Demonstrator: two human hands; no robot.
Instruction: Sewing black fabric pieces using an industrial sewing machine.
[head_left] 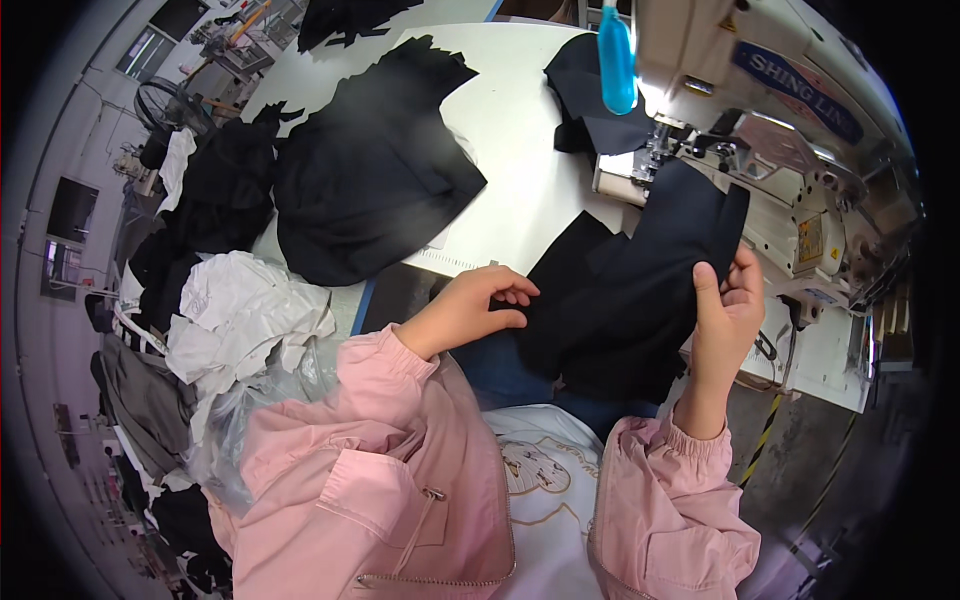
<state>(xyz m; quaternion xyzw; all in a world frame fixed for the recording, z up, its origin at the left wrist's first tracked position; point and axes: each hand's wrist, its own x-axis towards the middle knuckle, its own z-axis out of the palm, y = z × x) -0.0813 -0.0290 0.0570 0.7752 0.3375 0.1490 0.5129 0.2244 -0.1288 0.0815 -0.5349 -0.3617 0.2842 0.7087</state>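
A cut piece of black fabric hangs over the front edge of the table and my lap, its upper part rising toward the sewing machine. My right hand grips its right edge, thumb on the near face and fingers behind a folded strip. At the fabric's left edge is my left hand, its thumb and bent fingers apart, the fingertips beside the cloth. Another black fabric piece lies by the machine's needle area, partly hidden behind a blue tube-like part.
A large stack of black fabric pieces lies on the white table at the left. Crumpled white cloth or paper and clear plastic sit left of my arm. The machine's body fills the right side.
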